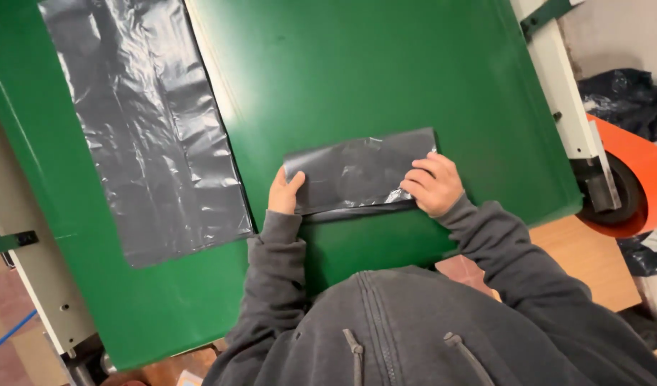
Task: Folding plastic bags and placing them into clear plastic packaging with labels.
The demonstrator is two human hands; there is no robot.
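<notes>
The person is leaning over a green table [414,64], both hands working a folded black plastic bag [357,171] that is lying flat near the table's near edge, about centre of the view. The left hand [284,191] is gripping the bag's left end, thumb on top and fingers tucked at the edge, pinching the plastic. The right hand [433,184] is sitting on the bag's right end with fingers curled down and pressed together on the fold, holding it flat. Grey hoodie sleeves [278,271] are covering both wrists. A long unfolded black plastic sheet [149,121] is lying flat on the left part of the table, well apart from the folded bag. An orange roll [639,179] is showing past the table's right edge, beside a white frame [568,93]
</notes>
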